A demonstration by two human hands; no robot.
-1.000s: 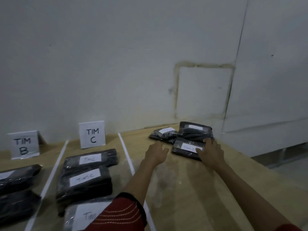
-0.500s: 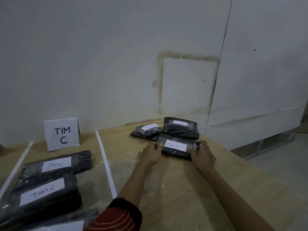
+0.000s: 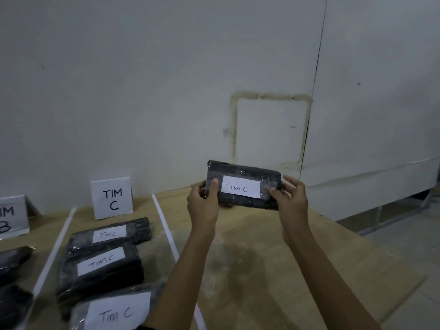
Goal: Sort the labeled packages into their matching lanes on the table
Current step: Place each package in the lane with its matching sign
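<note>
Black plastic-wrapped package labelled TIM C (image 3: 242, 185) is being gripped above the wooden table (image 3: 273, 258) by left hand (image 3: 202, 203) and right hand (image 3: 289, 198), three packages already lying in the TIM C lane (image 3: 104, 256), this one unplaced.

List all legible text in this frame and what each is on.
"TIM C": label on the held package, gripped by the left hand and right hand.
"TIM C": standing sign card.
"TIM C": rear lane package.
"TIM C": middle lane package.
"TIM C": nearest lane package.
"IM B", cut off by the frame edge: left sign card.
</note>
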